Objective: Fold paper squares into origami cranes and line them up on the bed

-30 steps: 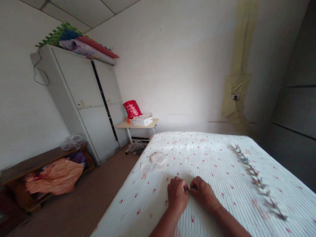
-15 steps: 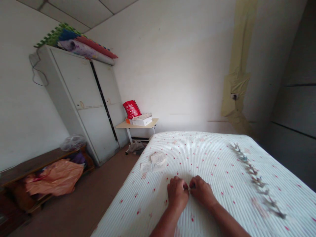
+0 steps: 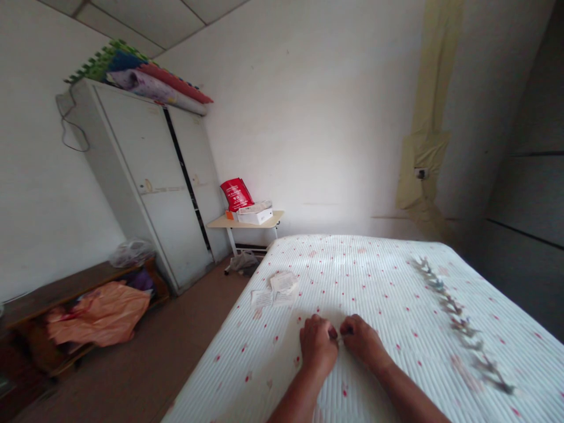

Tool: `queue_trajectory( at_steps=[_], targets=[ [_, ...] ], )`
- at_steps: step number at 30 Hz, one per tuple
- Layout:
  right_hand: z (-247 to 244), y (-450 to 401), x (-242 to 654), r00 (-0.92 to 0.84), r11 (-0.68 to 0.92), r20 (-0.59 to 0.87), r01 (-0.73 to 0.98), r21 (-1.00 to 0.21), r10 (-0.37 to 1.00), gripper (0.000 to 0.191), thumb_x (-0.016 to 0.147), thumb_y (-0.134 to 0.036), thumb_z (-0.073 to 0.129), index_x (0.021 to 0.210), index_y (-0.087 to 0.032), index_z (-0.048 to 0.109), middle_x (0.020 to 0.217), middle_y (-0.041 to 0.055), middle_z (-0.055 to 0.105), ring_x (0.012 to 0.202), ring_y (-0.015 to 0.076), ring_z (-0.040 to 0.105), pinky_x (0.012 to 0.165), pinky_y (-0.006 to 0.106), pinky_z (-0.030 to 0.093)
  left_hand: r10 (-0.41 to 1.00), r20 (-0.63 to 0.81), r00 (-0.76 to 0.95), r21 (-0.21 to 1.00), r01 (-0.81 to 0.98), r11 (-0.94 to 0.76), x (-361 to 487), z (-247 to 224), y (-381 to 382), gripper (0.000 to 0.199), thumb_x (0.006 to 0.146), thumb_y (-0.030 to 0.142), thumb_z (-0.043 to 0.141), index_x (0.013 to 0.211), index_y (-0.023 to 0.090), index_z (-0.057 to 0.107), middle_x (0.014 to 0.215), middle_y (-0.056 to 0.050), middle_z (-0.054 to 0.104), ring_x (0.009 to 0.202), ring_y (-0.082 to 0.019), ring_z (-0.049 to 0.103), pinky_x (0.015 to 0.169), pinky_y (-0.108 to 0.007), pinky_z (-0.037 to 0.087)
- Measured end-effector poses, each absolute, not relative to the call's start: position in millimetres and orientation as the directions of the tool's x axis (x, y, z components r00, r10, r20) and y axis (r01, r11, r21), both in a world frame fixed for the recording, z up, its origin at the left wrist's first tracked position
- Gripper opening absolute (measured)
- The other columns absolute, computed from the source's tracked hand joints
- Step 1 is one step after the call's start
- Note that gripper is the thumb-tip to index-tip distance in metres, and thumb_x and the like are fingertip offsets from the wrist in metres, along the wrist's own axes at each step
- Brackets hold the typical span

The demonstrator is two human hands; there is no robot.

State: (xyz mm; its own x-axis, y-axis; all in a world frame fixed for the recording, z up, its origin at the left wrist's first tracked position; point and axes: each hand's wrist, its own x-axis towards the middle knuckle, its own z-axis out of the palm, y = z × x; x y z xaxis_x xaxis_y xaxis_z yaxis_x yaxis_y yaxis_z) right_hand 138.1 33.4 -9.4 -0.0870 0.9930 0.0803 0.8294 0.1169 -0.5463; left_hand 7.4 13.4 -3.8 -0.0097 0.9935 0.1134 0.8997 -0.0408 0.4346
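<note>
Between the bed's [image 3: 374, 282] left and right edges, I hold left hand [image 3: 318, 345] and right hand [image 3: 362, 343] close, curled fingers seemingly pinching a pale scrap [image 3: 339, 339], unidentifiable, from both sides, presumably for steadiness.

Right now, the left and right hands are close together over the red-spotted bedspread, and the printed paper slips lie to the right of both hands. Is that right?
Not quite: the head view shows the printed paper slips to the left, a little beyond the hands. The left hand and right hand are close together over the red-spotted bedspread.
</note>
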Motion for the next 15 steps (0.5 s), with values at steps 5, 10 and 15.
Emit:
queue_trajectory(
  at_steps=[5, 10, 15],
  targets=[
    [0.0, 24.9, 133.1, -0.067, 0.104, 0.089, 0.849, -0.518, 0.994, 0.007, 0.066, -0.016, 0.056, 0.071, -0.018, 0.06, 0.081, 0.0013, 0.06, 0.07, 0.0127, 0.055, 0.06, 0.022, 0.03, 0.994, 0.106, -0.006, 0.43, 0.902, -0.041, 7.9, -3.8, 14.4, 0.014, 0.072, 0.015, 0.053, 0.078, 0.022, 0.064, 0.092, -0.001, 0.061, 0.094, -0.016, 0.052, 0.08, -0.027, 0.035],
    [0.7, 25.3, 133.0, -0.061, 0.096, 0.084, 0.849, -0.52, 0.995, 0.016, 0.065, -0.008, 0.05, 0.072, -0.018, 0.06, 0.081, 0.0012, 0.06, 0.072, 0.0125, 0.056, 0.061, 0.022, 0.03, 0.996, 0.087, -0.011, 0.42, 0.907, -0.027, 8.0, 0.5, 13.1, 0.018, 0.074, 0.014, 0.05, 0.079, 0.024, 0.064, 0.094, 0.0, 0.061, 0.095, -0.015, 0.051, 0.082, -0.026, 0.036],
    [-5.1, 28.8, 134.7, -0.071, 0.108, 0.09, 0.846, -0.522, 0.993, 0.018, 0.066, -0.006, 0.048, 0.072, -0.018, 0.061, 0.082, 0.0015, 0.061, 0.074, 0.0124, 0.057, 0.062, 0.021, 0.031, 0.998, 0.056, 0.003, 0.412, 0.911, -0.026, 6.3, 3.3, 12.1, 0.021, 0.072, 0.011, 0.051, 0.081, 0.025, 0.064, 0.097, 0.002, 0.06, 0.098, -0.014, 0.051, 0.084, -0.024, 0.036]
  ],
)
